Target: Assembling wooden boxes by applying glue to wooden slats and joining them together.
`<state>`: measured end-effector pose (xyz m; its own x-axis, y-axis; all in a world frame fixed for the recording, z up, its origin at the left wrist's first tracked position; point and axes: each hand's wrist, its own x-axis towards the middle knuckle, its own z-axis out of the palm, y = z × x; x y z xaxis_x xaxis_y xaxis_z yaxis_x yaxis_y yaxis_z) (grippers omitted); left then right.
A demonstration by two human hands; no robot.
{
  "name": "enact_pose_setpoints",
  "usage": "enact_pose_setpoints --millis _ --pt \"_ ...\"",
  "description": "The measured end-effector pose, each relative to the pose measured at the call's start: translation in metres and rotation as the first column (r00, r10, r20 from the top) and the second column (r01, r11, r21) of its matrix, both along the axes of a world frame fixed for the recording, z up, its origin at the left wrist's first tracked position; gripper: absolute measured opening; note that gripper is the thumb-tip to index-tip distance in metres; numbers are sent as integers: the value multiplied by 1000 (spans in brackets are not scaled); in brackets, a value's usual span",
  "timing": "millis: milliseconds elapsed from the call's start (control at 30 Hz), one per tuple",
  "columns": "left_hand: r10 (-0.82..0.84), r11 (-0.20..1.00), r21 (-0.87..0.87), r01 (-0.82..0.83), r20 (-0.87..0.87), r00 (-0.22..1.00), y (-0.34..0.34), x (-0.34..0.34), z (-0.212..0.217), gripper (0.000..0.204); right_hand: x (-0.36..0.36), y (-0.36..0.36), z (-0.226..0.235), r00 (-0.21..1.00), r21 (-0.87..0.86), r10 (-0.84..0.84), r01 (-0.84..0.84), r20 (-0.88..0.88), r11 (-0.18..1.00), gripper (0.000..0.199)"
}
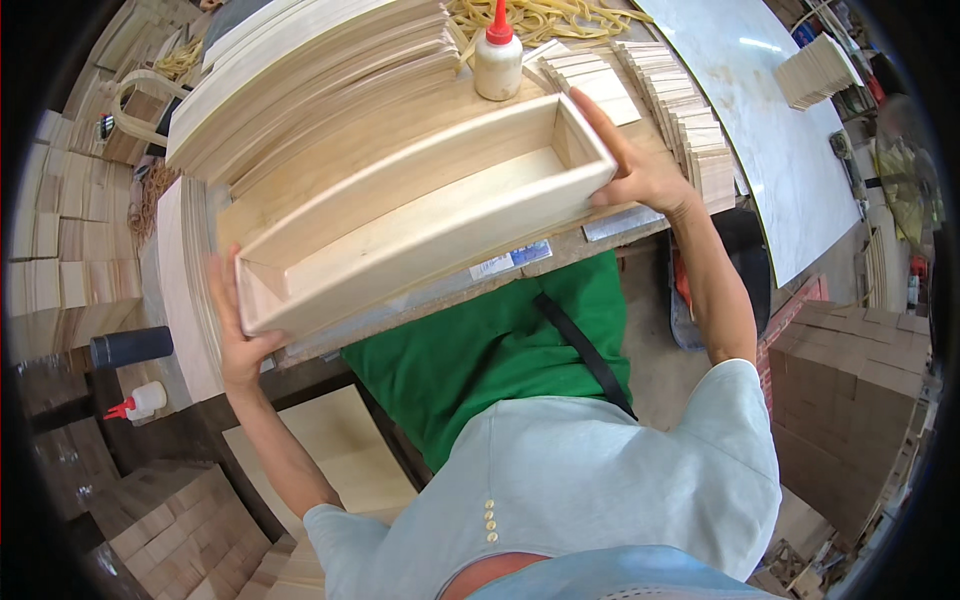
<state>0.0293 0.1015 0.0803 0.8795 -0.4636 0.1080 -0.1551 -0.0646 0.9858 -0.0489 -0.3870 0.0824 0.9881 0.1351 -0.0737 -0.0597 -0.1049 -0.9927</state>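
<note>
Between my two hands is a long, narrow, open-topped wooden box (430, 262), pale and unpainted, with nothing inside it. It is tilted, its right end farther from me and its left end nearer. My left hand (240, 335) grips the left end, thumb along the near side and fingers on the end panel, slightly blurred. My right hand (640, 165) clasps the right end, fingers stretched along the end panel and thumb at the near corner. Just beyond the box's right half stands a white glue bottle (498, 62) with a red nozzle.
Long wooden boards (320, 80) are stacked at the back left; small wooden pieces (685, 120) line the right. A pale sheet-topped table (770, 150) extends to the right. A second glue bottle (145, 400) and a dark cylinder (132, 346) are at the left. Green cloth (480, 350) covers my lap.
</note>
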Motion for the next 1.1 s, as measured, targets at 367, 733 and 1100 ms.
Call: enact_pose_setpoints --millis 367,733,1100 --pt "26 985 169 -38 74 997 -7 -10 -5 121 41 -53 22 917 -370 -169 307 361 877 61" --pt "304 951 45 -306 39 952 22 -34 -8 93 250 -70 -66 925 -960 263 277 276 34 20" --pt "583 802 48 -596 162 797 34 -64 7 41 226 -105 6 943 -743 -204 333 263 580 24"
